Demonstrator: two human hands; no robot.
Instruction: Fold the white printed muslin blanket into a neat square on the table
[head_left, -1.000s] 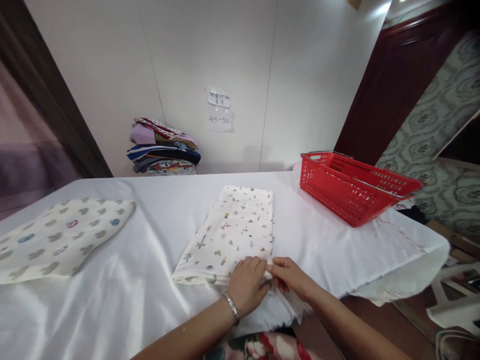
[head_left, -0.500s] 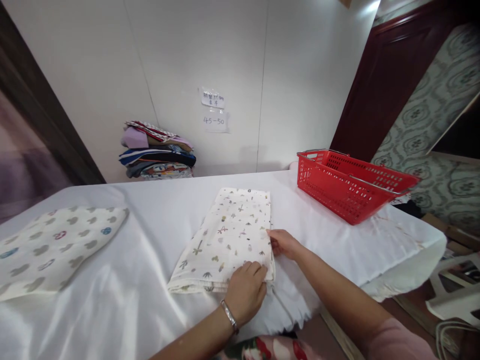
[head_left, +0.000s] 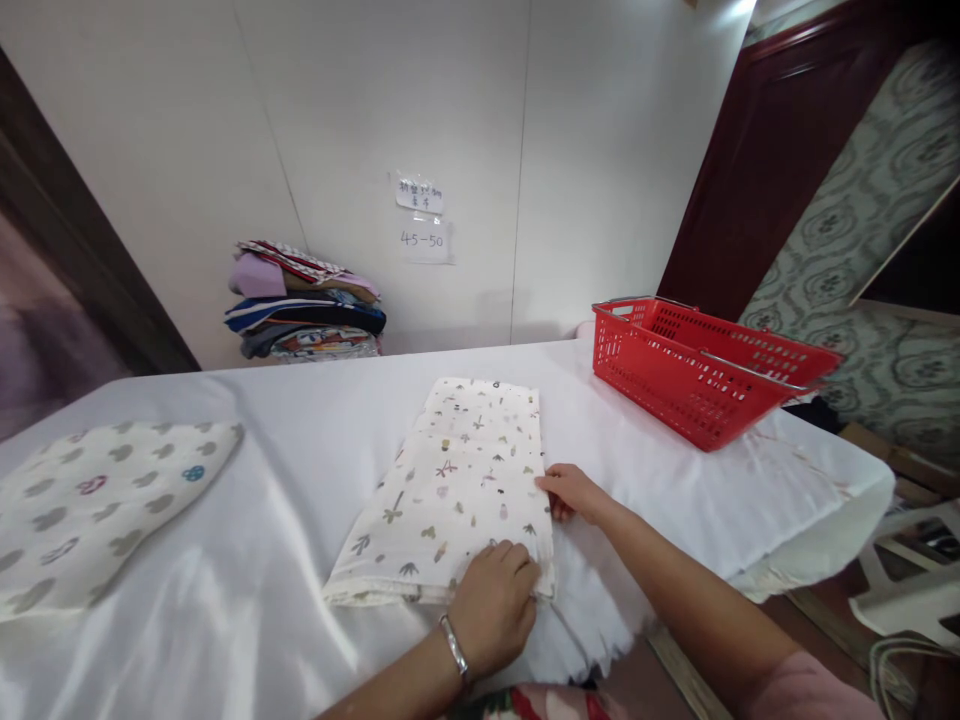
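Note:
A white cloth [head_left: 457,490] with small plant and animal prints lies folded into a long, layered rectangle in the middle of the table. My left hand [head_left: 496,608], a silver bracelet at its wrist, has its fingers curled over the cloth's near right corner; the fingertips are partly hidden. At the right edge of the cloth, my right hand [head_left: 574,493] pinches the fold between thumb and fingers. To the left lies a second folded cloth [head_left: 105,500], cream with grey, pink and blue shapes, untouched by either hand.
A red plastic basket [head_left: 697,385] with metal handles stands on the right of the white-covered table [head_left: 300,560]. Behind the table, a stack of folded fabrics [head_left: 307,300] leans near the wall. Paper labels [head_left: 422,240] are taped there. A white plastic stool [head_left: 907,590] is at the right.
Both hands and the cloth's near end have come slightly closer to the body. The hands keep the same hold, and the view has shifted a little.

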